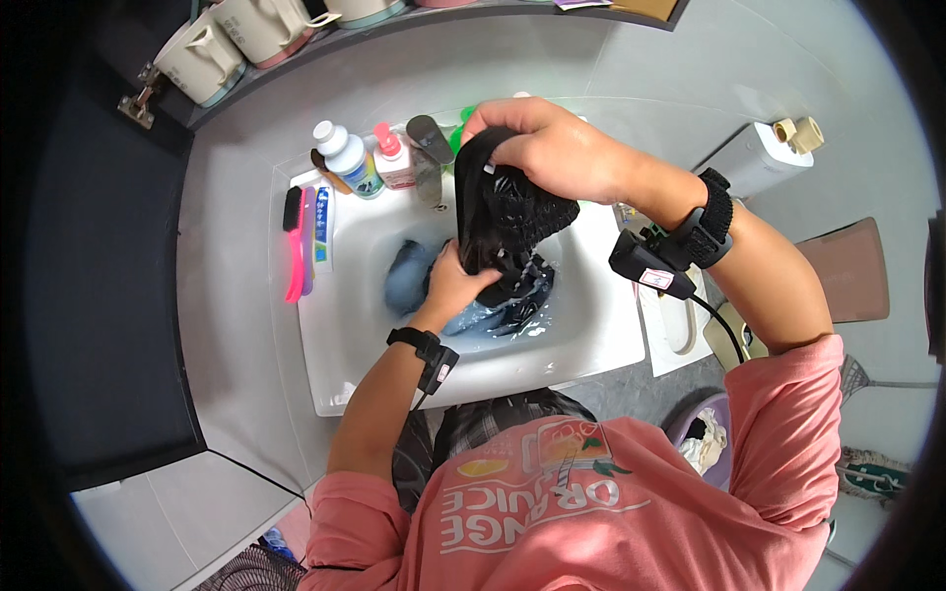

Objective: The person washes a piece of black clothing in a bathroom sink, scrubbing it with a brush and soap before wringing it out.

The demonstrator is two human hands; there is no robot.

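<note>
A wet black garment (502, 199) hangs over the white washbasin (591, 318), its lower part in cloudy water. Raised above the basin, my right hand (562, 151) grips the garment's upper edge between thumb and fingers. Lower down, my left hand (458, 284) holds the same cloth near the water, thumb on its front and the fingers partly hidden behind it. Blue-grey cloth (406, 277) lies in the water left of the black garment. Each wrist wears a black strap with a small device.
On the basin's back rim stand a white bottle (351, 162) and a pink pump bottle (393, 159). A pink-handled brush (295, 244) and toothpaste tube (322, 225) lie at left. Mugs (203, 63) line the shelf above. A purple tub (717, 443) with cloth stands on the floor at right.
</note>
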